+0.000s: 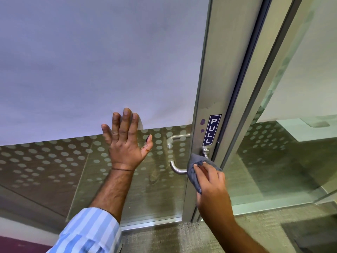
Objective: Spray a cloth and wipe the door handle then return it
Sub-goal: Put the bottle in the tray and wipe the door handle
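Note:
A steel lever door handle sticks out from the metal door frame, just under a blue PULL sticker. My right hand presses a grey cloth against the handle near its round base; the cloth covers the middle of the lever. My left hand lies flat with fingers spread on the glass door, left of the handle and apart from it. No spray bottle is in view.
The glass door carries a white frosted panel above and a dotted film below. A second handle shows through the glass on the far side. A fixed glass pane stands at the right. Carpet covers the floor.

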{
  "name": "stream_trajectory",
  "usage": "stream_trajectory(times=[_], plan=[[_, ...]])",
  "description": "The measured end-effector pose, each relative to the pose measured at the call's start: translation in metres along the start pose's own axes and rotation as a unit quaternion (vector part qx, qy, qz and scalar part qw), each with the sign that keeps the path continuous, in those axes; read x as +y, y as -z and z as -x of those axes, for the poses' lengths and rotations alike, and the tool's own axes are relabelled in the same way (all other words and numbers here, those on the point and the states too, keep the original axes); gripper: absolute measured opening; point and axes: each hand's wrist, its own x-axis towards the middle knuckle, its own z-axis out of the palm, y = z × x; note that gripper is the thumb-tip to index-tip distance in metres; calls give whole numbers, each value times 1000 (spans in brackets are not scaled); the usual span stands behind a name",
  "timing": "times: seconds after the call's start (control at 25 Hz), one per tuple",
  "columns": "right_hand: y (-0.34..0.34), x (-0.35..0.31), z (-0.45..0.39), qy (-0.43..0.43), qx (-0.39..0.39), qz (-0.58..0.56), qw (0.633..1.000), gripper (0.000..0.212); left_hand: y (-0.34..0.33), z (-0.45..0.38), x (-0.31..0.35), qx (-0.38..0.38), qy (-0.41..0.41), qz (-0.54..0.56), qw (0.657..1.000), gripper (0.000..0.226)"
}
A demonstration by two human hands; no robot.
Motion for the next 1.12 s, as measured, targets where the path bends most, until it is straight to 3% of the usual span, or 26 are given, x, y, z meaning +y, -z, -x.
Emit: stream_trajectory(times=[0.12, 0.2, 0.28, 0.36, 0.4, 0.44, 0.52, 0.56, 0.6, 0.64, 0.76, 0.88, 0.96, 1.12], plan=[[9, -6, 9, 43, -32, -54, 997, 70, -1, 0, -1, 4, -2, -3, 1000, 97], [20, -4, 14, 41, -58, -152, 986, 63, -1, 0, -2, 3, -4, -4, 1000, 98], [32, 4, 16, -2, -59, -303, 951, 51, -1, 0, -2, 0, -5, -5, 1000, 99], [38, 8, 11, -89, -32, -440, 893, 37, 0, 1, -2, 0, -3, 0, 1000, 98], [40, 11, 7, -153, -16, -510, 846, 31, 1, 1, -2, -2, -2, 3, 1000, 98], [42, 13, 1, -229, -5, -592, 773, 28, 1, 2, -2, -5, -2, 5, 1000, 97], [53, 15, -11, -348, -8, -728, 591, 44, 3, 3, -3, -11, -3, 6, 1000, 95], [60, 15, -17, -372, -21, -767, 522, 46, 4, 3, -3, -14, -3, 5, 1000, 94], [68, 14, -22, -388, -31, -788, 477, 42, 5, 3, -2, -18, -1, 3, 1000, 94], [73, 14, -25, -395, -33, -798, 455, 38, 6, 3, 0, -23, 3, 0, 1000, 94], [78, 15, -32, -388, -15, -813, 434, 39, 7, 4, 6, -35, 20, 1, 999, 95], [80, 12, -36, -372, -9, -810, 453, 52, 6, 5, 8, -48, 25, -3, 999, 93], [81, 12, -39, -343, 15, -795, 500, 54, 4, 5, 4, -56, 20, -13, 998, 94], [88, 16, -51, -253, 59, -723, 641, 48, 4, 8, 4, -56, 19, -29, 998, 95]])
